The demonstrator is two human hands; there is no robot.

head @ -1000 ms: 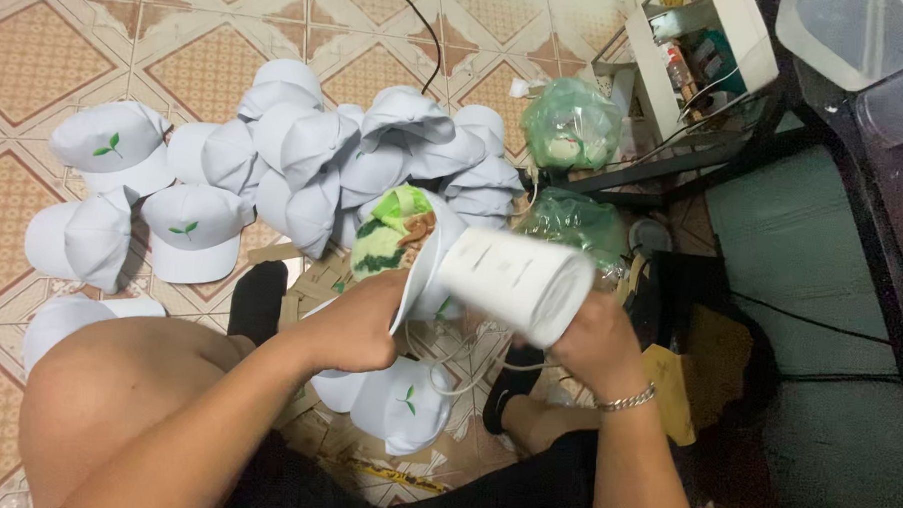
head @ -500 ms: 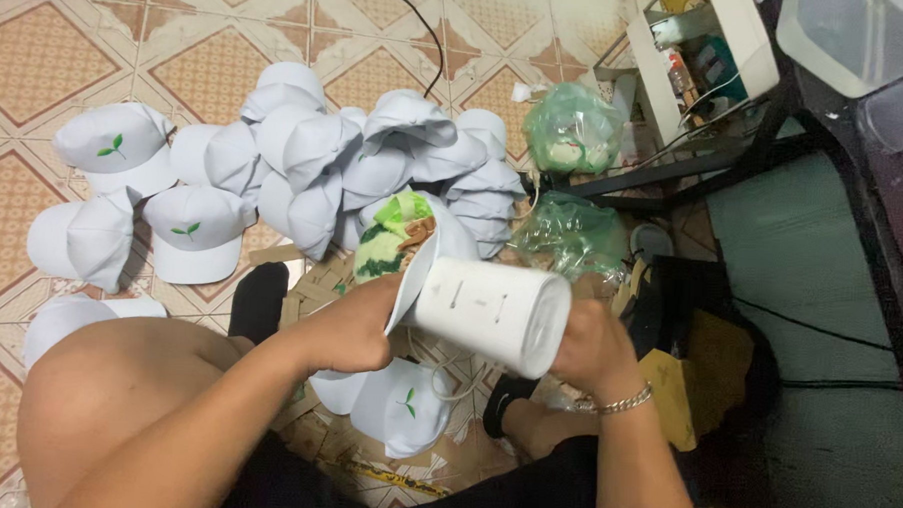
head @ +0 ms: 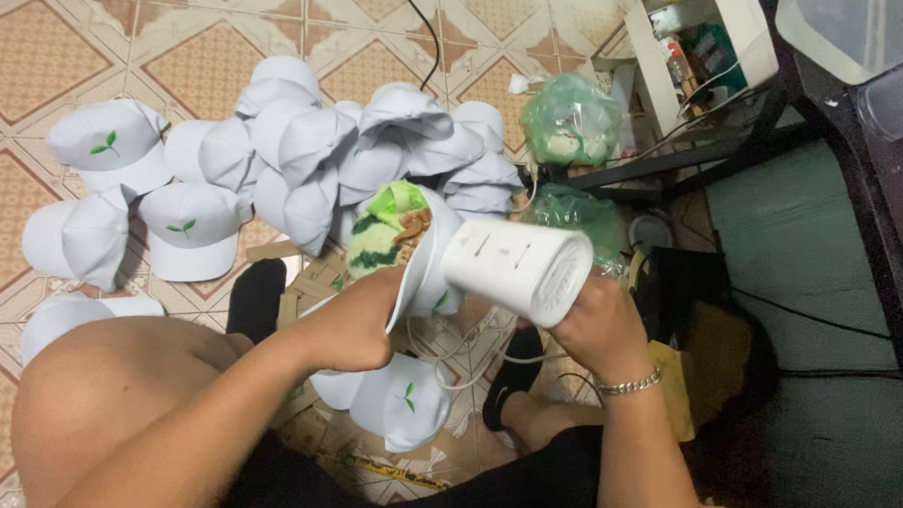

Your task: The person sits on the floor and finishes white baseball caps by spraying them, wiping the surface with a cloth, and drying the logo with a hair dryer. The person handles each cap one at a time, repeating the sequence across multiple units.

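My left hand (head: pixel 354 321) grips a white cap (head: pixel 423 268) by its edge, held over a green and white stuffed form (head: pixel 387 232). My right hand (head: pixel 599 324) holds a white cylindrical handheld appliance (head: pixel 516 266), its front end pointed into the cap. A white cord (head: pixel 468 355) hangs below it. Another white cap with a green leaf mark (head: pixel 401 403) lies on my lap, on cardboard.
A pile of white caps (head: pixel 305 149) covers the tiled floor ahead and to the left. Green plastic bags (head: pixel 571 118) sit by a dark metal rack (head: pixel 696 142). Clear plastic bins (head: pixel 859 38) stand at top right. A dark green mat (head: pixel 811 267) lies to the right.
The appliance has tilted and shifted slightly right and down, staying against the cap. My left hand keeps its grip on the cap.
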